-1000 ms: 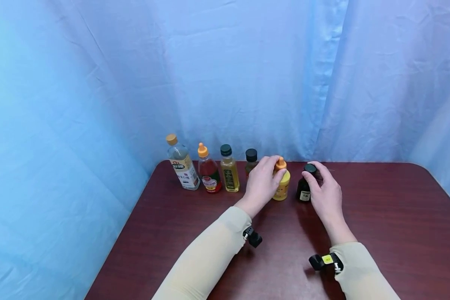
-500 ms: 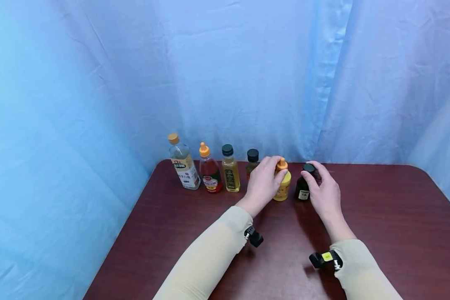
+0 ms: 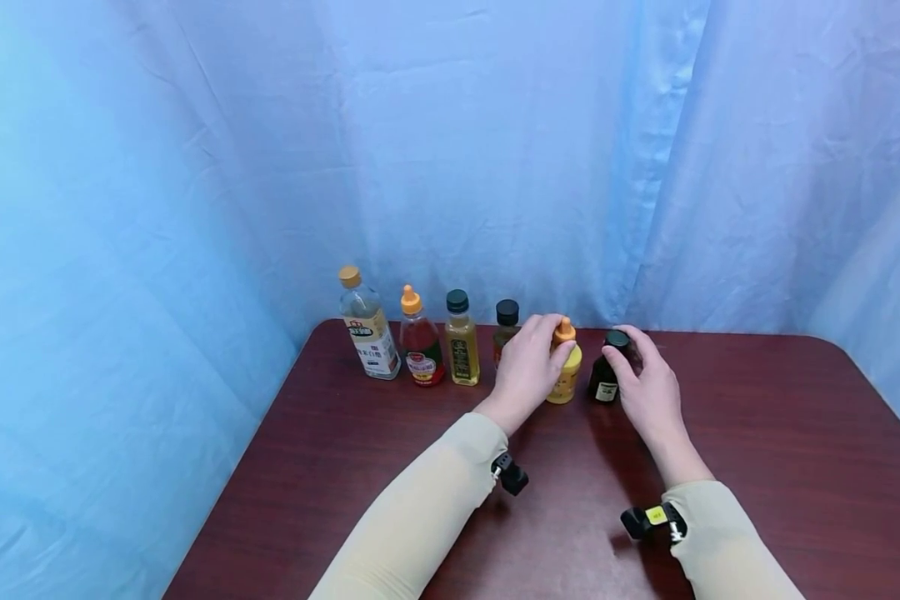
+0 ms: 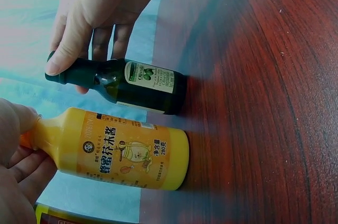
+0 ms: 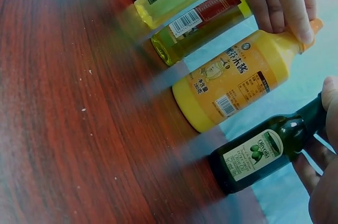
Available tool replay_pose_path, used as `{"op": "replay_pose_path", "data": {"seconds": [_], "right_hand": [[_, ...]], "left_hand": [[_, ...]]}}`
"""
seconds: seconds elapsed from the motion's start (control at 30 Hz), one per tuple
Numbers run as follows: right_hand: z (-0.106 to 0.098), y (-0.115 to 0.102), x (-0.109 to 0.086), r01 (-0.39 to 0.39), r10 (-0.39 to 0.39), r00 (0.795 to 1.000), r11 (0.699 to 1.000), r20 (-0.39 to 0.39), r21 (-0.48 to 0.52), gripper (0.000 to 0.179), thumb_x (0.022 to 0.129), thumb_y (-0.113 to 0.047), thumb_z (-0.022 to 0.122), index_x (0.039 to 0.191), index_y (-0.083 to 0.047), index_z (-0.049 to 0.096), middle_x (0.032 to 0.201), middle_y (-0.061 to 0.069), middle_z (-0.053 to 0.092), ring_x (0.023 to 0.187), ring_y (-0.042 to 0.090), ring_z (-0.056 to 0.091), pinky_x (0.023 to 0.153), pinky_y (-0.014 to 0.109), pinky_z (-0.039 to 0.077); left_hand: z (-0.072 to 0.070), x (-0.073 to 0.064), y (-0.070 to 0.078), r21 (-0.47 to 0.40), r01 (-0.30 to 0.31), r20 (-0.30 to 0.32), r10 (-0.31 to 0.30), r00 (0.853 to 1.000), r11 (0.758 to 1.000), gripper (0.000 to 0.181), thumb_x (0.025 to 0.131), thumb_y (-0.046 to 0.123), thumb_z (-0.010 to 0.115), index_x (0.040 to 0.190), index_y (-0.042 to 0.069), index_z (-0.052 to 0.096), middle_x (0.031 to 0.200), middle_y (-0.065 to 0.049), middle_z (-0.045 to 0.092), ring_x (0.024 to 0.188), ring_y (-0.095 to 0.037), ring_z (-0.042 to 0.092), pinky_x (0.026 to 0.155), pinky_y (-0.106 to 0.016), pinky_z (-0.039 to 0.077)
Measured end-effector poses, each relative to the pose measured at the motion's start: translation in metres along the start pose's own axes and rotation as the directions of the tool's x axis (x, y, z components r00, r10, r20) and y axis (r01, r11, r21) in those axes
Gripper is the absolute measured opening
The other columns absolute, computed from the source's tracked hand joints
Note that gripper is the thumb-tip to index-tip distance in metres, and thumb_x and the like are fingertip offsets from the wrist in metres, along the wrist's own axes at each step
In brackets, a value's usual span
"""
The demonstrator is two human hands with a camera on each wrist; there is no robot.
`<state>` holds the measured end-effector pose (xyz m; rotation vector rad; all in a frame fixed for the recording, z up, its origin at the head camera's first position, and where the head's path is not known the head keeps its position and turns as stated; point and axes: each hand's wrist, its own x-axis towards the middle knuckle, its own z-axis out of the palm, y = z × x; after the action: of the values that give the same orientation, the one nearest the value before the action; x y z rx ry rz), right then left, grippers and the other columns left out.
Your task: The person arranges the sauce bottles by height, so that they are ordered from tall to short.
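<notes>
In the head view, a yellow mustard squeeze bottle (image 3: 565, 379) with an orange nozzle cap stands upright on the table. My left hand (image 3: 523, 362) pinches it at the neck, just under the nozzle. To its right stands a small dark green olive oil bottle (image 3: 604, 385), its label facing me. My right hand (image 3: 651, 387) grips that one by its cap, thumb on the near side. The left wrist view has the olive oil bottle (image 4: 142, 84) and mustard bottle (image 4: 124, 150) side by side, a narrow gap between them.
Leftward in the same row stand a black-capped bottle (image 3: 506, 321) partly behind my left hand, a golden oil bottle (image 3: 462, 354), a red sauce bottle (image 3: 421, 346) and a clear vinegar bottle (image 3: 371, 342). A blue curtain (image 3: 487, 167) hangs behind the dark red table (image 3: 780, 433).
My right hand has slid the olive oil bottle slightly left, narrowing its gap to the mustard bottle. My left hand keeps its hold. The head view has shifted a little.
</notes>
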<state>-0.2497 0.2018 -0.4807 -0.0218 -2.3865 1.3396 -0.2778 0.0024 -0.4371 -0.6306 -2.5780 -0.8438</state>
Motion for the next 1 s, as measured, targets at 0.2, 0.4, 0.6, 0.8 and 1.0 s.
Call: {"op": "replay_pose_path", "data": {"seconds": [0.2, 0.4, 0.6, 0.8, 1.0], "right_hand": [[-0.003, 0.0, 0.0, 0.006, -0.006, 1.0, 1.0, 0.015, 0.0, 0.054, 0.113, -0.047, 0.064, 0.158, -0.019, 0.058, 0.147, 0.018, 0.067, 0.136, 0.038, 0.064, 0.11, 0.061, 0.052], [-0.006, -0.001, -0.001, 0.003, -0.003, 1.0, 1.0, 0.031, -0.002, 0.055, 0.113, -0.047, 0.063, 0.161, -0.02, 0.056, 0.148, 0.021, 0.066, 0.136, 0.041, 0.064, 0.109, 0.063, 0.051], [-0.008, -0.003, -0.004, -0.003, 0.003, 0.999, 1.0, 0.046, -0.005, 0.059, 0.114, -0.048, 0.061, 0.164, -0.018, 0.053, 0.148, 0.025, 0.064, 0.136, 0.044, 0.063, 0.108, 0.065, 0.051], [-0.01, -0.004, -0.004, -0.005, 0.007, 0.999, 0.999, 0.049, -0.036, 0.063, 0.114, -0.05, 0.061, 0.169, -0.023, 0.048, 0.154, 0.026, 0.061, 0.138, 0.045, 0.062, 0.11, 0.065, 0.051], [-0.015, -0.008, -0.008, 0.002, 0.004, 0.998, 0.995, 0.056, -0.103, 0.068, 0.113, -0.051, 0.06, 0.173, -0.025, 0.041, 0.16, 0.025, 0.056, 0.14, 0.048, 0.06, 0.11, 0.069, 0.048]], "left_hand": [[0.0, 0.0, 0.0, 0.005, -0.006, -0.007, 0.006, 1.0, 1.0, 0.042, 0.11, 0.033, 0.072, 0.147, 0.015, 0.065, 0.132, -0.002, 0.068, 0.117, -0.014, 0.07, 0.1, -0.029, 0.059], [-0.001, -0.001, 0.002, -0.006, 0.009, 0.008, -0.009, 1.0, 1.0, 0.042, 0.111, 0.034, 0.071, 0.148, 0.016, 0.064, 0.133, -0.001, 0.067, 0.118, -0.013, 0.07, 0.1, -0.027, 0.058], [-0.001, -0.001, 0.004, -0.004, 0.021, 0.014, -0.021, 1.0, 1.0, 0.043, 0.111, 0.035, 0.07, 0.149, 0.016, 0.064, 0.135, -0.001, 0.067, 0.119, -0.013, 0.069, 0.101, -0.027, 0.058], [-0.003, -0.001, 0.004, 0.0, 0.02, 0.014, -0.02, 1.0, 1.0, 0.043, 0.111, 0.035, 0.069, 0.149, 0.016, 0.064, 0.134, -0.001, 0.067, 0.118, -0.012, 0.07, 0.101, -0.028, 0.059], [-0.003, 0.0, 0.004, -0.004, 0.017, 0.031, -0.017, 0.999, 1.0, 0.044, 0.111, 0.033, 0.07, 0.151, 0.017, 0.063, 0.134, 0.0, 0.068, 0.117, -0.012, 0.069, 0.1, -0.028, 0.058]]}}
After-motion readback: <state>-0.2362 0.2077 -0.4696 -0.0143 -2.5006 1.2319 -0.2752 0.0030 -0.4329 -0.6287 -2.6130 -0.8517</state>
